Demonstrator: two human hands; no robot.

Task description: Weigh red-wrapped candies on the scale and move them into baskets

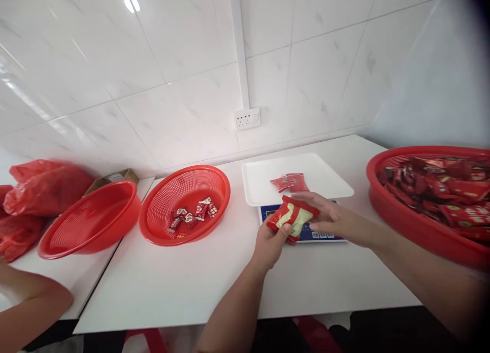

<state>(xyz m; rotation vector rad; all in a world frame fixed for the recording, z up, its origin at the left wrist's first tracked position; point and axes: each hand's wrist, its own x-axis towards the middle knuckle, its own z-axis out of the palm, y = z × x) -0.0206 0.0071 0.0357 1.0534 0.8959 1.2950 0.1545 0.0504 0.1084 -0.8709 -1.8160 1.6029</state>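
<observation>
A red pouch with a pale yellow-green front (298,220) is held up over the digital scale (323,234). My left hand (270,243) grips its lower left side, thumb across the front. At its right edge, my right hand (331,218) has its fingers and thumb curved around the side; the fingertips are partly hidden. Two small red packets (297,182) lie on the white tray (260,182) on top of the scale. My hands and the pouch cover part of the scale's blue panel.
To the right stands a large red basket (377,190) full of red packets. Left of the scale, a red mesh basket (155,210) holds several small wrapped pieces. Further left are another red basket (57,248), red plastic bags (49,184), a cardboard box (130,176) and another person's arm (34,297).
</observation>
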